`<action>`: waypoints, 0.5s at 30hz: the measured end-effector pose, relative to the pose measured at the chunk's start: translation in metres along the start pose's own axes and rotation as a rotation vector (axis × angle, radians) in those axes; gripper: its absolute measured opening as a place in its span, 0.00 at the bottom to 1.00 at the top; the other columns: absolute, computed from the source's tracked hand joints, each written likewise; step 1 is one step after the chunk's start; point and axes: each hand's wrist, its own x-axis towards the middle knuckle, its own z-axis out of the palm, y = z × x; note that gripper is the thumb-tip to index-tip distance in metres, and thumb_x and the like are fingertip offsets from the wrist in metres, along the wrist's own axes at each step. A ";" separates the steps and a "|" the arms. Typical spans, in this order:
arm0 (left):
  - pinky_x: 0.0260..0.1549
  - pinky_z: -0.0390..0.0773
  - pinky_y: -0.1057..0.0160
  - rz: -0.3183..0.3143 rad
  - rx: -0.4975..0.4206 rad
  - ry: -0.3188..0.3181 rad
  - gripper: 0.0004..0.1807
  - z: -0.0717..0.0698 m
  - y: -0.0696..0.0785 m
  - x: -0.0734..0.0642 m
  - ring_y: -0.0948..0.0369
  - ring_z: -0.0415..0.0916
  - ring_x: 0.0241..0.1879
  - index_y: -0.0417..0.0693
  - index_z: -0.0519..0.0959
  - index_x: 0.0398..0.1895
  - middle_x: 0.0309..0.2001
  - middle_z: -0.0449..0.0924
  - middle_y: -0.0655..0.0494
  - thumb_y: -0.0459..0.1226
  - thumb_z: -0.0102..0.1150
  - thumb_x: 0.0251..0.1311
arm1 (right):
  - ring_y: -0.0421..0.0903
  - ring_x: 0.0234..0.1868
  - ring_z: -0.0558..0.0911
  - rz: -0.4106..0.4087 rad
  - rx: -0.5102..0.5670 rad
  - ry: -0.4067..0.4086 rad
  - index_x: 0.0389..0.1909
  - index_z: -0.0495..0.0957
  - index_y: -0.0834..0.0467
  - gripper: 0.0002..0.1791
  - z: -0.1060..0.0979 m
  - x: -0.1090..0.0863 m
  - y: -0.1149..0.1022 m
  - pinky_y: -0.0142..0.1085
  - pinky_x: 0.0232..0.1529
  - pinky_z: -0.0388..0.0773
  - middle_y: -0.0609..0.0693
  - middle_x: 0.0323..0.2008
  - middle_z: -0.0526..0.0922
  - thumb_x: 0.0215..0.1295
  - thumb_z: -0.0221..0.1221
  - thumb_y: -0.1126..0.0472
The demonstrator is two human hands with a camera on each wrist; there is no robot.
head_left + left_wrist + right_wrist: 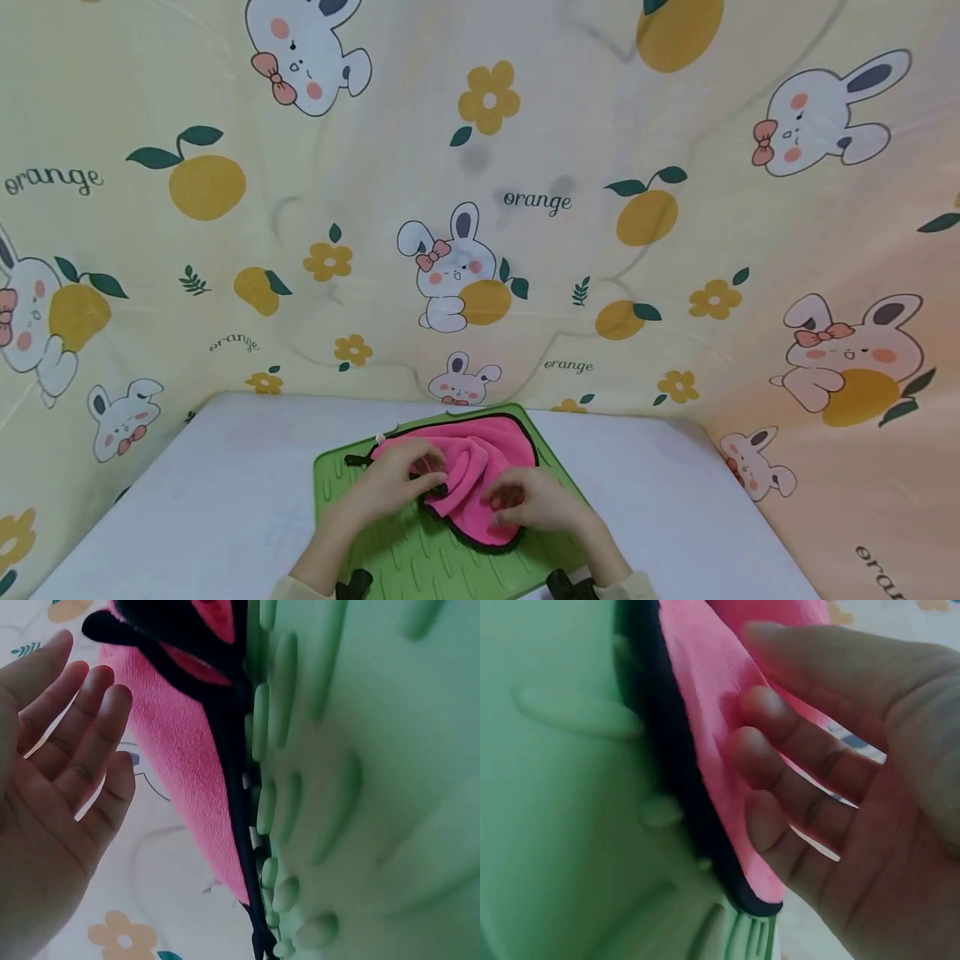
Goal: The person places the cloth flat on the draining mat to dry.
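Observation:
A pink cloth (510, 437) with black edging lies bunched and folded on a green ridged mat (405, 562). My left hand (390, 483) is over the cloth's left part, its fingers relaxed and bent. In the left wrist view, that hand (45, 825) holds nothing and stands apart from the pink fabric (172, 742) and its black loop (112, 628). Over the right part of the cloth is my right hand (547, 500). The right wrist view shows its fingers loosely curved and empty, close to the cloth (705, 712); whether the fingertips touch it I cannot tell.
Under the mat is a white table (217, 492). A black cord end (357, 460) sticks out at the cloth's left corner. Behind and beside the table hangs a cream curtain (405, 167) printed with rabbits and oranges. Black straps (354, 585) are on the wrists.

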 end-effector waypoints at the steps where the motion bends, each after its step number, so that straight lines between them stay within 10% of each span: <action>1: 0.43 0.82 0.65 -0.005 -0.004 -0.007 0.06 0.001 0.000 0.000 0.65 0.80 0.41 0.50 0.82 0.46 0.41 0.82 0.65 0.39 0.66 0.70 | 0.39 0.39 0.83 0.002 0.011 -0.025 0.43 0.88 0.55 0.11 0.002 0.001 0.000 0.31 0.41 0.81 0.46 0.37 0.87 0.61 0.74 0.62; 15: 0.41 0.83 0.65 -0.033 0.071 -0.067 0.07 0.007 0.004 0.001 0.69 0.78 0.39 0.51 0.84 0.45 0.40 0.82 0.67 0.37 0.69 0.67 | 0.35 0.39 0.76 0.084 -0.072 -0.104 0.40 0.90 0.47 0.16 0.016 0.002 -0.004 0.29 0.42 0.76 0.37 0.36 0.82 0.49 0.82 0.55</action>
